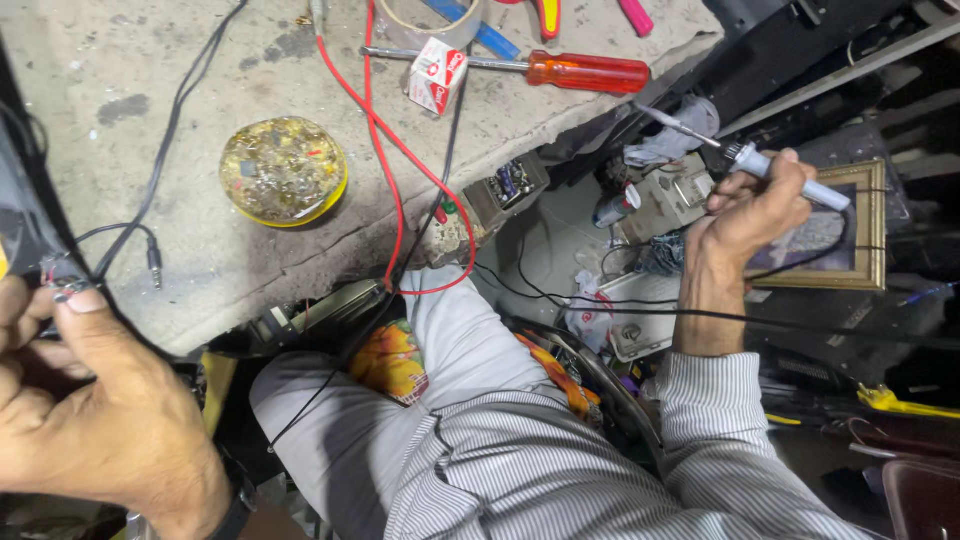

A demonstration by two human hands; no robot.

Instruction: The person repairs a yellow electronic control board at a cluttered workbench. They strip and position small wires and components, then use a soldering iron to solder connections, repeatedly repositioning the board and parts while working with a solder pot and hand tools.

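Soldering iron point(775, 170) above cluttered floor, beside stained workbench point(120, 80).

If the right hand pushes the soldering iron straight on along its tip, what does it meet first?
The right hand aims the soldering iron up and left. Straight along that line, its tip would likely meet the crumpled grey cloth at the edge of the workbench first. Depth is unclear, so it may pass above it.

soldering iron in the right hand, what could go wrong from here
1. The right hand holds the soldering iron out over a cluttered heap; its tip could touch the rag or loose parts there.
2. Its black cord trails across the lap and could snag.
3. The left hand fingers pinch thin wire ends, close to where heat may land.
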